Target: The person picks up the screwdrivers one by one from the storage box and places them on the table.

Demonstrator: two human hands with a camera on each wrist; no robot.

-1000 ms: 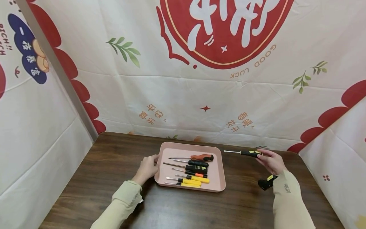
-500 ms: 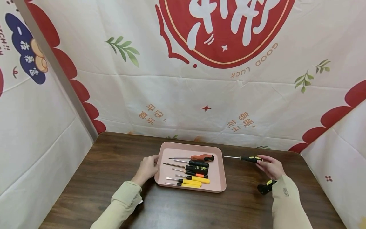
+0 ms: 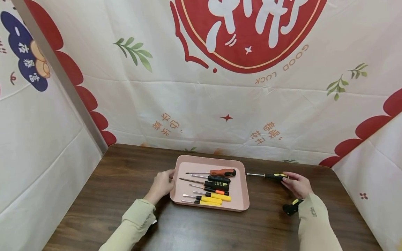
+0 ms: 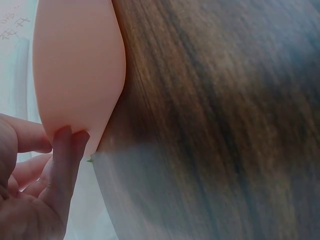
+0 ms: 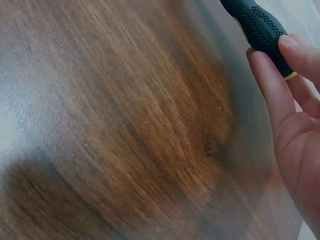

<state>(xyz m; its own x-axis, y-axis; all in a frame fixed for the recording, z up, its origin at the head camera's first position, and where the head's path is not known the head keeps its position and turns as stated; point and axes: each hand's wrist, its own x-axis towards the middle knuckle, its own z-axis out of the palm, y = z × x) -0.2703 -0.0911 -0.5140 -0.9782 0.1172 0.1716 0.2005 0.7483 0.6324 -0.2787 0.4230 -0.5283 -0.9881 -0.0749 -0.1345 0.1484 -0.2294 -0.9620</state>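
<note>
A pink tray (image 3: 244,190) lies on the table, holding several screwdrivers in a column, shafts to the left. My left hand (image 3: 162,184) grips its left edge; in the left wrist view, fingertips press on the tray's outer wall (image 4: 82,60) near the rim. To the right of the tray, my right hand (image 3: 298,184) pinches the handle end of a black-and-yellow slotted screwdriver (image 3: 273,177) between thumb and fingers. Its shaft points left, the tip right by the tray's right rim. Only the screwdriver's dark handle (image 5: 260,30) shows in the right wrist view.
In the tray are an orange-and-black screwdriver (image 3: 223,172), black-handled ones such as the dotted screwdriver (image 3: 216,184), and yellow-handled ones (image 3: 218,196). A black object with a yellow patch (image 3: 290,208) sits beside the right wrist. A printed cloth (image 3: 201,104) stands behind the wooden table (image 3: 201,230).
The right hand and its screwdriver have come down toward the front, level with the tray's upper part. The left hand stays on the tray's edge.
</note>
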